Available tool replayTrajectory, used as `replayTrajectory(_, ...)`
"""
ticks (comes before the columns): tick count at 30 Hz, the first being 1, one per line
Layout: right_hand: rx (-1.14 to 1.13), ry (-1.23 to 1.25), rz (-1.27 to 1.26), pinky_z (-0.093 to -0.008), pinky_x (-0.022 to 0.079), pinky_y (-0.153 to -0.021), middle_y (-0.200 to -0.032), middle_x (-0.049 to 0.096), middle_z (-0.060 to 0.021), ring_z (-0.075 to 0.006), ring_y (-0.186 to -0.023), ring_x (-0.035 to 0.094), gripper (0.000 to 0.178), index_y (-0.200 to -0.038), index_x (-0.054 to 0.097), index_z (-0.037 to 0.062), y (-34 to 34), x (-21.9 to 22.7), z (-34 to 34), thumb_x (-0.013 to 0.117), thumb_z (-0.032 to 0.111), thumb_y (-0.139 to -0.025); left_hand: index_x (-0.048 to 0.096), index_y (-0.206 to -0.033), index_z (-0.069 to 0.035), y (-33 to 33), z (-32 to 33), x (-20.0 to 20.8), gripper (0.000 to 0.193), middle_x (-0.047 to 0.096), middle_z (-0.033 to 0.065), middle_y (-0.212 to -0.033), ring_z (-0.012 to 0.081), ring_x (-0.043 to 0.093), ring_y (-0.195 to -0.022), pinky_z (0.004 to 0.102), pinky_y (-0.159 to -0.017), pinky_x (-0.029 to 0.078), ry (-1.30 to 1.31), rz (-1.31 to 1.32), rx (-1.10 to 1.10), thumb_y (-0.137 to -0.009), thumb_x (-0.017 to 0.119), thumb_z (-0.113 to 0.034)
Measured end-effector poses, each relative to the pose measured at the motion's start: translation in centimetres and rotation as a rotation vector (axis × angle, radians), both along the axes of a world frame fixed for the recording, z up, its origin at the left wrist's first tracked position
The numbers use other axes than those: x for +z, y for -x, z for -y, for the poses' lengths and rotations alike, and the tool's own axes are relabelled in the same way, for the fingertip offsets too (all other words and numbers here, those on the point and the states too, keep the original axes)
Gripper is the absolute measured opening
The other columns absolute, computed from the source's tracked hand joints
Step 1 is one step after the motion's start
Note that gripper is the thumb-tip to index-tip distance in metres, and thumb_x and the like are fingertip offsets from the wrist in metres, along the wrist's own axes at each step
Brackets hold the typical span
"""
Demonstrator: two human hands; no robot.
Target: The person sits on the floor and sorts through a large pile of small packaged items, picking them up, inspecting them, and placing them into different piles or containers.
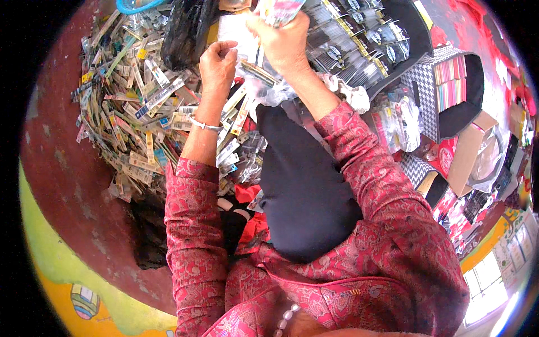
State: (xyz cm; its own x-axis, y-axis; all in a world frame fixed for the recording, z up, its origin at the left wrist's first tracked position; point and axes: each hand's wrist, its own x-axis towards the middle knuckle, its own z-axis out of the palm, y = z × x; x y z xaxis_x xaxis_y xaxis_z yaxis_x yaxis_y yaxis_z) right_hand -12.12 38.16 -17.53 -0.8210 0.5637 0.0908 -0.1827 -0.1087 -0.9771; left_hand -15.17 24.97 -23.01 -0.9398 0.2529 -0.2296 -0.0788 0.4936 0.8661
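My right hand [285,45] is closed around a small stack of glossy printed packets [281,10] at the top edge, which cuts the packets off. To its left, my left hand [218,63] is raised with curled fingers pressed together; whatever they may hold is hidden. Between the hands lies a white sheet or board [234,31]. Just below it, a bundle of thin sticks [258,73] rests beside crumpled clear plastic [273,94]. My left wrist wears a silver bangle [205,124].
A large heap of printed strips and wrappers [140,106] covers the left side, beside a black plastic bag [190,33]. At the right stand a black tray of clear packets [353,42], a houndstooth box [421,84] with colourful cards [451,84], and a cardboard box [471,151].
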Motion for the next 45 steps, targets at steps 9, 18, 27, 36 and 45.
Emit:
replayTrajectory(9, 0.288, -0.457, 0.203, -0.0346, 0.046, -0.056, -0.07, 0.058, -0.0175, -0.0339, -0.068, 0.058, 0.026, -0.084, 0.058, 0.0058, -4.8, -7.3, 2.9, 0.066, 0.019, -0.063, 0.059, -0.08, -0.003, 1.5, 2.2, 0.9, 0.018, 0.061, 0.0128, -0.076, 0.0295, 0.06, -0.072, 0.0335, -0.065, 0.047, 0.188, -0.417, -0.332, -0.063, 0.063, -0.003)
replayTrajectory(18, 0.0, -0.463, 0.385, -0.0353, 0.046, -0.057, -0.067, 0.06, -0.0179, -0.0314, -0.065, 0.06, 0.028, -0.084, 0.059, -0.0003, -5.1, -8.9, -0.2, 0.065, 0.019, -0.064, 0.047, -0.093, 0.003, -0.7, 2.5, 1.2, 0.041, 0.049, 0.0205, -0.093, 0.0372, 0.052, -0.084, 0.0394, -0.071, 0.044, 0.612, -0.459, -0.5, -0.06, 0.07, -0.006)
replayTrajectory(27, 0.285, -0.739, 0.36, -0.0391, 0.046, -0.057, -0.07, 0.059, -0.018, -0.034, -0.066, 0.058, 0.031, -0.091, 0.058, 0.0064, -5.4, -7.9, 1.3, 0.065, 0.022, -0.064, 0.057, -0.09, -0.007, 1.3, 2.8, 3.1, 0.024, 0.059, 0.0178, -0.086, 0.0342, 0.056, -0.084, 0.0412, -0.07, 0.045, 0.829, -0.229, -0.397, -0.068, 0.058, -0.014)
replayTrajectory(36, 0.212, -0.855, 0.414, -0.0413, 0.043, -0.06, -0.064, 0.058, -0.0113, -0.03, -0.066, 0.058, 0.017, -0.078, 0.056, 0.0068, -4.6, -9.0, 1.7, 0.06, 0.018, -0.066, 0.061, -0.08, -0.002, 3.2, 5.4, -0.5, 0.023, 0.056, 0.0076, -0.059, 0.0171, 0.052, -0.053, 0.031, -0.052, 0.041, 0.352, 0.242, -0.201, -0.078, 0.056, -0.024)
replayTrajectory(45, 0.505, -1.278, 0.565, -0.0453, 0.029, -0.075, -0.065, 0.062, -0.0115, -0.0237, -0.062, 0.061, 0.01, -0.069, 0.061, 0.0076, -4.7, -11.3, 2.8, 0.054, 0.015, -0.069, 0.057, -0.066, -0.001, 3.0, 5.1, 0.5, 0.026, 0.04, -0.0036, -0.051, 0.0063, 0.033, -0.045, 0.0242, -0.041, 0.025, 0.162, 0.371, -0.147, -0.079, 0.056, -0.023)
